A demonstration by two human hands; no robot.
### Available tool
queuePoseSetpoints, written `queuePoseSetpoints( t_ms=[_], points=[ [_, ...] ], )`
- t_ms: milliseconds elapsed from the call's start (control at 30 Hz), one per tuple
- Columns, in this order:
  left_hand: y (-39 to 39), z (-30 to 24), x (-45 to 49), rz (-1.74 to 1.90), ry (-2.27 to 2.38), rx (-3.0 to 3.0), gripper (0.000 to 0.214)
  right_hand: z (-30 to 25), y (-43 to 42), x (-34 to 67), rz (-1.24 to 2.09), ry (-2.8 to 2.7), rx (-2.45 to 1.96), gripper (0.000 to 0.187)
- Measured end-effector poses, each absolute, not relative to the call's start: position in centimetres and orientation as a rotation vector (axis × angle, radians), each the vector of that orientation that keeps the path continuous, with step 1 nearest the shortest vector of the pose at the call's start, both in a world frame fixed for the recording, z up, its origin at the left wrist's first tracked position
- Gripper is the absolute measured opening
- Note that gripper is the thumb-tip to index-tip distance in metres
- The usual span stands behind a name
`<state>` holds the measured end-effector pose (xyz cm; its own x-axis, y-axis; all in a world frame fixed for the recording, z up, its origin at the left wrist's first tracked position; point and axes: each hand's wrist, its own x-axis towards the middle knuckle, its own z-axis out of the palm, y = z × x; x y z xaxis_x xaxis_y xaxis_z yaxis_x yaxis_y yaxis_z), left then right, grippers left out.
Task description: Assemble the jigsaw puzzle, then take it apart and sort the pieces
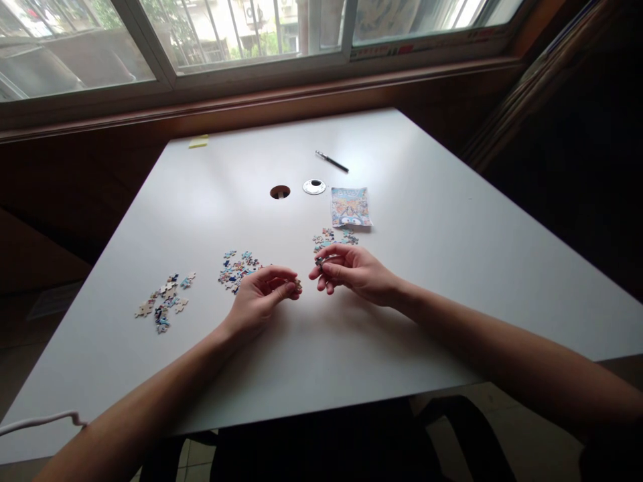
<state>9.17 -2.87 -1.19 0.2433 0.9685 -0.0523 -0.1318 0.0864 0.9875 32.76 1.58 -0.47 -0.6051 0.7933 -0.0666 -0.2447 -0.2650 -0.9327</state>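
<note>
My left hand [264,298] rests on the white table [426,254] with thumb and fingers pinched on a small puzzle piece [298,285]. My right hand [351,271] lies just to its right, fingers curled around another small puzzle piece [320,262]. The two hands nearly touch at the fingertips. A pile of loose puzzle pieces [236,269] lies just behind my left hand. A second pile [331,239] sits behind my right hand, and a third pile [163,304] lies at the left.
A printed puzzle picture sheet [350,207] lies behind the right pile. Farther back are a round cable hole [280,192], its loose cap [314,187], a pen [331,161] and a yellow note [197,141]. A window runs along the far wall.
</note>
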Motion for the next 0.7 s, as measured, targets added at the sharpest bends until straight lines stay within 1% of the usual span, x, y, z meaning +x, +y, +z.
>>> queuePoseSetpoints(
  t_ms=[233,333,500,700],
  points=[
    [-3.1,-0.4,9.6,1.007,0.932,1.257,0.019,-0.3,1.9,33.0,1.805,-1.38,-0.769,0.028],
    [-3.3,0.1,9.7,0.925,0.84,1.421,0.019,-0.5,1.9,32.9,1.59,-1.598,-0.822,0.022],
    [-3.5,0.5,9.9,0.752,0.673,1.793,0.02,-0.8,1.2,32.7,1.048,-2.075,-0.784,0.013],
    [-3.6,0.4,10.4,0.69,0.562,1.989,0.021,-1.6,1.0,32.1,0.831,-2.164,-0.771,0.011]
  ],
)
